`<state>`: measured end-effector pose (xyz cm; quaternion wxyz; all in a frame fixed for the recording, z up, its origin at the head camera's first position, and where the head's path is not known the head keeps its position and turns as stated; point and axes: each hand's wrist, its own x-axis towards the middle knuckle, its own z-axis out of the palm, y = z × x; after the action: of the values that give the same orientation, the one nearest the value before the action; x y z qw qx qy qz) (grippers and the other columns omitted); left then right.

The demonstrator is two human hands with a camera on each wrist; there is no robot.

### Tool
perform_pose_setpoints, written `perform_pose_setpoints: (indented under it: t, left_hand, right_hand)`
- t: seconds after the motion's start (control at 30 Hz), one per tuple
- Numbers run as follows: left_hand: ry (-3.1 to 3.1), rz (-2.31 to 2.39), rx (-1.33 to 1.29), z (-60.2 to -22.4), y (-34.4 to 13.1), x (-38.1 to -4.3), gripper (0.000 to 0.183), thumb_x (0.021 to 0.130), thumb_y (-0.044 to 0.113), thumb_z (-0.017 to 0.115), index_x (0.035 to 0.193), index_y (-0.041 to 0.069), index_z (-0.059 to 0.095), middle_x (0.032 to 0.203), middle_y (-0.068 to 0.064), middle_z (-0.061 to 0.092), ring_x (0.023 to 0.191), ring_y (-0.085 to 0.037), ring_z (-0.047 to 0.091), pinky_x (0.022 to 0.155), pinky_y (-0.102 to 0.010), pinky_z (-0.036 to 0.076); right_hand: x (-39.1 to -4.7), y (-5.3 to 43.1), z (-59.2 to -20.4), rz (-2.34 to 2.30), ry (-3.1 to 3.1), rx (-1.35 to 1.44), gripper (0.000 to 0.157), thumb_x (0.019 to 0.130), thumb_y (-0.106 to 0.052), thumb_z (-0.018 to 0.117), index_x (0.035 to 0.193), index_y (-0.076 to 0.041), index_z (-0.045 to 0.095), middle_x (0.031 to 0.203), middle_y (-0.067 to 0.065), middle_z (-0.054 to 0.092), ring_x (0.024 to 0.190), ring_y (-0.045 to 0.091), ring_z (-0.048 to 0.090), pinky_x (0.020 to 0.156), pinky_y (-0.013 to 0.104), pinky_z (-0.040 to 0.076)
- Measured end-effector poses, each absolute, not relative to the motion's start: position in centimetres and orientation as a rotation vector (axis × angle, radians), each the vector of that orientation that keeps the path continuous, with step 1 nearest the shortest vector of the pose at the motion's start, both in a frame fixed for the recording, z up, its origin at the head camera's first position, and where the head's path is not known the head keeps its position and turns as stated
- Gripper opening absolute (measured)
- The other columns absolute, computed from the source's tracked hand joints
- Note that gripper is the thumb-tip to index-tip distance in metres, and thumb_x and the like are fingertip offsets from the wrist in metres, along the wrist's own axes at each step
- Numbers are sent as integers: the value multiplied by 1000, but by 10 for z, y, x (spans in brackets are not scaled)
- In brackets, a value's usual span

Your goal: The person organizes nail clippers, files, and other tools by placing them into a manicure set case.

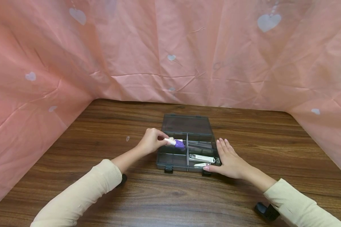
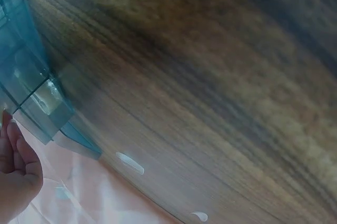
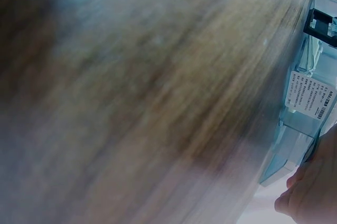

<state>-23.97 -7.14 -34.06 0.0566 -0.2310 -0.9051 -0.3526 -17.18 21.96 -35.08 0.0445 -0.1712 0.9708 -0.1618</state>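
Note:
In the head view a dark translucent divided box [image 1: 172,157] lies on the table, lid folded back. My left hand [image 1: 152,141] pinches the white end of a small white-and-purple tube [image 1: 179,144] over its back left compartment. My right hand [image 1: 231,160] rests along the box's right side, fingers straight, thumb at the front edge. Nail clippers [image 1: 201,158] and a smaller white-handled piece [image 1: 200,165] lie in the front right compartment. In the left wrist view the left fingers [image 2: 21,155] are beside the box; what they hold is mostly hidden.
The lid [image 1: 186,124] lies behind the box on the wooden table [image 1: 170,195]. A small clear oval piece [image 1: 127,138] is to the left. Dark flat strips [image 1: 200,145] lie in the back right compartment. Pink curtains [image 1: 187,63] with hearts enclose the table.

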Motion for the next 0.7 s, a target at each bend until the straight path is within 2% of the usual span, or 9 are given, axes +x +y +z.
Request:
perform_pose_setpoints:
  t: [0.17,0.37,0.7]
  left_hand:
    - [-2802,-1049,-696,-341,-70,-240,16,78,15,74,87,2,75,78,-8,72,57,-5,44,48,-14,37]
    - [-2831,-1044,-712,-340,-68,-242,15,78,14,74,86,2,75,75,-7,71,58,-6,43,50,-15,35]
    - [-2915,-796,-898,-334,-67,-250,14,80,14,72,86,1,74,79,-6,72,62,-7,50,56,-17,42]
  right_hand:
    - [-172,220,-351,-492,2967,-518,112,77,-64,59,142,15,13,149,35,8,138,50,4,110,61,13]
    - [-172,220,-351,-494,2960,-515,113,77,-65,59,142,14,12,150,34,8,139,49,4,110,61,13]
    - [-172,220,-351,-500,2959,-513,112,77,-65,59,142,14,13,150,34,8,138,50,4,110,61,14]
